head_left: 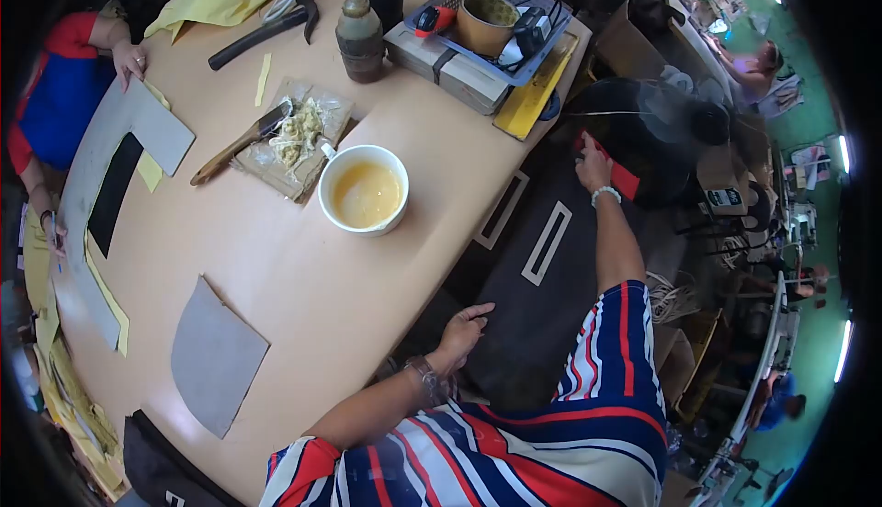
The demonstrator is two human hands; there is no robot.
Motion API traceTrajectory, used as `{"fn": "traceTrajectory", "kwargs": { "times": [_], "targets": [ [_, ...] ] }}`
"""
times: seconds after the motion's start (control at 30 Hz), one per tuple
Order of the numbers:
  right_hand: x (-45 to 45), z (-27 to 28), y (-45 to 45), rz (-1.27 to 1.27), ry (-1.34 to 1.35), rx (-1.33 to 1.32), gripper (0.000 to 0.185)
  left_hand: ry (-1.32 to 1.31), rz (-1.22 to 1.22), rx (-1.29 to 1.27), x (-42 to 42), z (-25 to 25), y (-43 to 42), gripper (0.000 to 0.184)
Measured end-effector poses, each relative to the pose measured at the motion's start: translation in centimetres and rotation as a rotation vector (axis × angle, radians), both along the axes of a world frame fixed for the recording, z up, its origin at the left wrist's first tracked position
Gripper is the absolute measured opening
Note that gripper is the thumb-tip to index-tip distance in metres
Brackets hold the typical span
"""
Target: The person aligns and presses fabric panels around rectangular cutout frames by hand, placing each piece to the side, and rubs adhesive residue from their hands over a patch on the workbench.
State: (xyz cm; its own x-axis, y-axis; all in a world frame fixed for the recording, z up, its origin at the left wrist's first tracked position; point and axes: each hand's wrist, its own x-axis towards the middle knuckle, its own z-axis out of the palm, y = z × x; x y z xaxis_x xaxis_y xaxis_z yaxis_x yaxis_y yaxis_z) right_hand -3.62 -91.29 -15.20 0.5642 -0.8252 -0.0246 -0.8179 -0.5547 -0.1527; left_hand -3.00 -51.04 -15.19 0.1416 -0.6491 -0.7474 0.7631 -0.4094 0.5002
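Note:
A dark sheet (560, 309) with light rectangular frames (548, 243) on it lies in front of me, beside the table. My left hand (461, 334) rests at its near left edge, index finger stretched out, with nothing visible in it. At the far right end of the sheet, my right hand (593, 165) is closed on a flat red piece (624, 179). On the table, a white mug (364, 189) holds yellowish liquid. Beside it a brush (241, 143) lies on a board (303, 173) smeared with pale paste.
Across the table (276, 268), a co-worker's hands hold a grey panel (87, 204). A grey curved piece (217, 355), a hammer (266, 37), a glue bottle (359, 37) and a blue tray (537, 61) are on the table. A dark round object (643, 140) stands at the right.

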Motion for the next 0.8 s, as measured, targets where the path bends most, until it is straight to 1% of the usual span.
{"fn": "traceTrajectory", "kwargs": {
  "times": [0.13,0.23,0.3,0.4,0.5,0.53,0.6,0.63,0.67,0.7,0.73,0.8],
  "targets": [
    [0.5,-1.1,0.2,0.007,0.043,-0.044,0.064,0.054,0.022,-0.011,0.1,0.2,-0.2,0.031],
    [0.6,-1.7,0.4,0.0,0.044,-0.063,0.064,0.027,0.026,-0.04,0.2,-0.3,-0.1,0.033],
    [0.4,-2.0,0.8,0.009,0.016,-0.045,0.064,-0.006,0.009,-0.001,0.4,-0.3,-0.1,0.034],
    [-0.1,-1.9,2.1,-0.098,-0.171,-0.178,0.064,-0.034,0.028,0.021,0.4,-0.4,0.1,0.039],
    [-0.9,-1.0,2.5,-0.227,-0.366,-0.24,0.064,-0.05,0.028,0.072,0.5,-0.8,0.2,0.045],
    [-1.5,-0.5,2.7,-0.202,-0.423,-0.261,0.062,-0.057,0.023,0.095,0.5,-0.9,0.2,0.048],
    [-2.2,0.5,3.7,-0.131,-0.569,-0.331,0.062,-0.218,0.088,0.058,-0.4,-2.4,0.3,0.052],
    [-2.2,1.8,4.9,-0.093,-0.645,-0.362,0.061,-0.3,0.122,0.043,-0.3,-1.5,0.3,0.054],
    [-2.2,3.1,6.3,-0.089,-0.67,-0.366,0.06,-0.276,0.019,0.035,-0.2,-0.6,0.2,0.055],
    [-2.3,5.6,8.5,-0.052,-0.714,-0.41,0.06,-0.253,-0.078,0.03,1.2,3.2,-0.1,0.057],
    [-1.0,7.8,11.4,0.019,-0.778,-0.425,0.059,-0.238,-0.131,0.042,2.2,5.4,0.7,0.059],
    [0.6,10.6,15.3,0.124,-0.884,-0.512,0.053,-0.799,-0.073,-0.289,0.8,3.1,1.1,0.057]
  ]
}}
